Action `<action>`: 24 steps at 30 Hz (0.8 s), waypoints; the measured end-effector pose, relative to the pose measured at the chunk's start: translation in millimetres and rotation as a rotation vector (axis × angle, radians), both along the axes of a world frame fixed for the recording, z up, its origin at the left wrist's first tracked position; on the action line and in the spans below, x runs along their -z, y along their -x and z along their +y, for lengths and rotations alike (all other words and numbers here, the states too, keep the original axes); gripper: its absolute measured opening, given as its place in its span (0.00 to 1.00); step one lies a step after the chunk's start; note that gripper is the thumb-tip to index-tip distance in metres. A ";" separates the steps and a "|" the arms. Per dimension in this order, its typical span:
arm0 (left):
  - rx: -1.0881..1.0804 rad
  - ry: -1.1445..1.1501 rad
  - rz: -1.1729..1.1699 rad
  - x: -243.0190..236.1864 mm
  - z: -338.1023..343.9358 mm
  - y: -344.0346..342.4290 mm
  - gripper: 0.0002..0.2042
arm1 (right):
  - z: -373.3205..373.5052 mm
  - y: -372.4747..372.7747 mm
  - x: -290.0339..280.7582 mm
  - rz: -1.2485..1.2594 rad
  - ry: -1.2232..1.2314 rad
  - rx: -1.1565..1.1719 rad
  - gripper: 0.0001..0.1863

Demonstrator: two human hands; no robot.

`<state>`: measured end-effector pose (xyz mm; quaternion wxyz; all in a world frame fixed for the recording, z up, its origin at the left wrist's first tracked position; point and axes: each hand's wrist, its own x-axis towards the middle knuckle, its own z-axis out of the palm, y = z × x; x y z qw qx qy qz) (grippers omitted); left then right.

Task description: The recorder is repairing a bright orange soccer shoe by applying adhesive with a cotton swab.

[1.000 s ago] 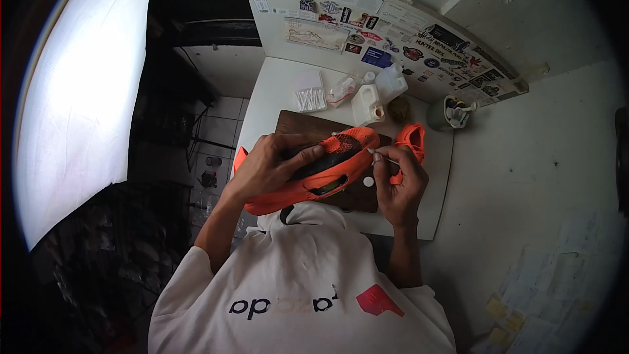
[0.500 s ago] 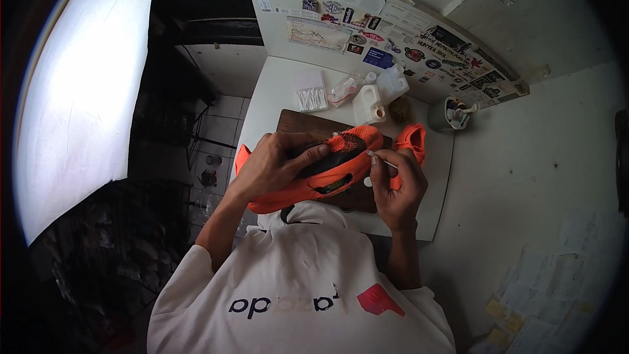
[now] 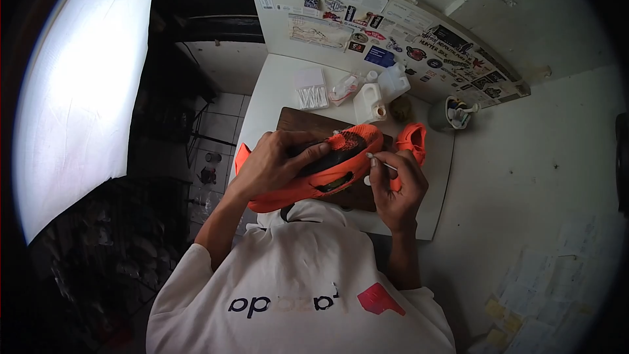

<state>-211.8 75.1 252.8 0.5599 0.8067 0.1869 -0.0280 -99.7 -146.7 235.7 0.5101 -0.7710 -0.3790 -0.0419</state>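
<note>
My left hand [image 3: 278, 160] grips an orange shoe [image 3: 288, 195] with a dark sole section, thumb pressed on the dark part. The shoe is tilted on its side over a dark brown wooden board [image 3: 295, 120]. Between the pinched fingers of my right hand [image 3: 401, 187] is a cotton swab [image 3: 391, 166], its white tip at the right end of the shoe's edge; whether it touches cannot be made out. A second orange shoe [image 3: 411, 139] lies beyond my right hand, partly covered by it.
A box of cotton swabs [image 3: 312, 96], a white jug without its cap [image 3: 367, 105] and another white bottle [image 3: 395, 83] stand along the back of the white table [image 3: 275, 85]. A cup of brushes [image 3: 444, 117] is at the right. Behind rises a sticker-covered panel [image 3: 278, 19].
The swab tip has shifted very slightly along the shoe's edge. Both hands and the shoe otherwise keep nearly the same places.
</note>
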 end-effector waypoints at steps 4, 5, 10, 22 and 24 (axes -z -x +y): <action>-0.004 0.043 -0.009 -2.1 0.1 1.3 0.22 | 0.1 2.7 2.8 -0.100 -0.005 -0.056 0.08; -0.004 0.043 -0.007 -4.1 -0.4 1.2 0.22 | 0.5 3.2 3.3 -0.059 -0.038 -0.046 0.08; -0.010 0.032 0.010 -3.1 -0.5 -1.4 0.25 | -2.6 -0.8 2.9 -0.126 0.002 -0.054 0.08; -0.001 0.020 0.029 -5.1 -0.6 1.4 0.22 | -1.5 -1.8 2.1 -0.045 -0.018 -0.044 0.07; 0.004 0.019 0.024 -5.9 -0.5 0.5 0.21 | -2.8 -3.2 3.0 -0.057 -0.012 -0.053 0.07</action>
